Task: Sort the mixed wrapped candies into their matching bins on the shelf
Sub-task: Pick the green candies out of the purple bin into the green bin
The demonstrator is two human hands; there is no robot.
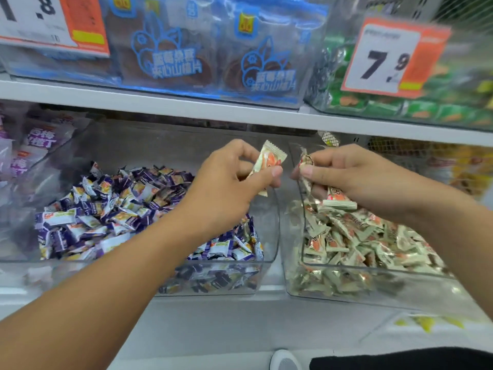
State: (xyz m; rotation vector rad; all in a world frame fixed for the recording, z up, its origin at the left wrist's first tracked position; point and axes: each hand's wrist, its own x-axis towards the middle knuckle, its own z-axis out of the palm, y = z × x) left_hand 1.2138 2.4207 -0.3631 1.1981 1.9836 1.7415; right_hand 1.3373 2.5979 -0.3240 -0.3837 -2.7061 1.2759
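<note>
Cream-and-orange wrapped candy (269,166) is pinched upright in the left hand (234,180), above the purple-candy bin (138,265). The right hand (354,174) grips a few more of the same over the cream-candy bin (373,273). Best carry the left one rightward past the divider before letting go. Two bins sit below; the right hand's candies number perhaps three.

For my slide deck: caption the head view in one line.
Left hand and right hand each pinch cream-and-orange candies above the purple bin and cream bin.
</note>
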